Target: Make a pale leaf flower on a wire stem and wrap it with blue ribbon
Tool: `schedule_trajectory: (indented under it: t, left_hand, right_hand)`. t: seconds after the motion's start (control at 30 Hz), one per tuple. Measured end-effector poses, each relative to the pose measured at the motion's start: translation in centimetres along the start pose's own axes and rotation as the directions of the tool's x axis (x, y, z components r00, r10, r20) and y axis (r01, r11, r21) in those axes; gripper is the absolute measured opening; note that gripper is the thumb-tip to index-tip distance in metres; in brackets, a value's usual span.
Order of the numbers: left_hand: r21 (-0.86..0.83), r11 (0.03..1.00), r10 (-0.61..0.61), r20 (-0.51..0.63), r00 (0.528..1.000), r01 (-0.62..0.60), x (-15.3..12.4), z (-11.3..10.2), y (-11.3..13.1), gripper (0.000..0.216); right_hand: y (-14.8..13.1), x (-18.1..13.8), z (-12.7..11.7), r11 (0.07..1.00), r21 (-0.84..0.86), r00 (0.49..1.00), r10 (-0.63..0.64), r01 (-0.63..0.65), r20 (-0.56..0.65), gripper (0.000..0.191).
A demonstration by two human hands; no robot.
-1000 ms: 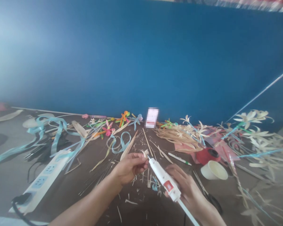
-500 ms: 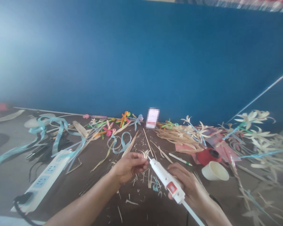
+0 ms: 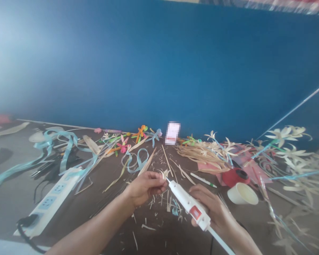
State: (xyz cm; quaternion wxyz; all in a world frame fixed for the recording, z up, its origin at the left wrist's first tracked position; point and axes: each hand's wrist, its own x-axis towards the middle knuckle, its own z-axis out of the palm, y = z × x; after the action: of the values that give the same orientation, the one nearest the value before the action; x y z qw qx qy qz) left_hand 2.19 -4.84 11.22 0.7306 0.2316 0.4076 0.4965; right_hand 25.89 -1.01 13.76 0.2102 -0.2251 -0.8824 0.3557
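Note:
Between the thumb and fingers of my left hand (image 3: 148,187) is a small pale flower (image 3: 164,174) made of dried strips. Its petals stick up past my fingertips. My right hand (image 3: 210,207) is wrapped round a white hot glue gun (image 3: 187,200) with a red switch and a white glue stick out of its back end. The metal nozzle (image 3: 168,179) points up and left and is at the base of the flower; whether it touches cannot be made out. Scraps of cut strip (image 3: 148,227) lie on the dark table (image 3: 114,223) below my hands.
A white power strip (image 3: 49,203) with a black plug lies at left, near light blue ribbon (image 3: 65,152). At right stand a cream cup (image 3: 242,193) and a red roll (image 3: 235,176), beside several pale flowers (image 3: 292,152). A pen (image 3: 203,180) lies nearer the middle. The blue wall (image 3: 159,71) rises behind.
The nozzle has shifted slightly left and closer to the flower's base. Both hands keep their hold, and the flower is tilted a little differently.

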Motion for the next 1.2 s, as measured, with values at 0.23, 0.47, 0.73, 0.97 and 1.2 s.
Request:
schedule_trajectory:
  t: [0.23, 0.47, 0.73, 0.97, 1.2]
  left_hand:
    - [-0.001, 1.000, 0.012, -0.013, 1.000, -0.012, -0.1, -0.1, 0.0, 0.017]
    - [0.019, 1.000, 0.011, 0.011, 1.000, -0.011, -0.2, -0.1, 0.1, 0.016]
    - [0.093, 0.996, 0.023, -0.176, 0.984, -0.007, 1.1, -1.8, -0.8, 0.017]
    - [0.014, 0.998, 0.064, -0.195, 0.979, -0.062, 1.9, -0.8, -2.3, 0.019]
    - [0.003, 0.994, 0.111, -0.191, 0.975, -0.112, 1.8, 0.4, -2.9, 0.022]
  right_hand:
    - [-0.4, 0.0, -0.2, 0.998, 0.062, 1.000, -0.008, 0.006, 0.027, 0.022]
    - [0.1, -0.2, -0.1, 0.994, 0.105, 1.000, 0.019, -0.018, -0.003, 0.031]
    - [3.9, -2.5, 2.1, 0.943, -0.087, 0.916, 0.284, -0.320, -0.285, 0.020]
    - [10.6, -4.3, 4.8, 0.619, -0.481, 0.761, 0.327, -0.621, -0.560, 0.023]
    - [9.3, -2.9, 4.0, 0.824, -0.296, 0.772, 0.241, -0.483, -0.589, 0.035]
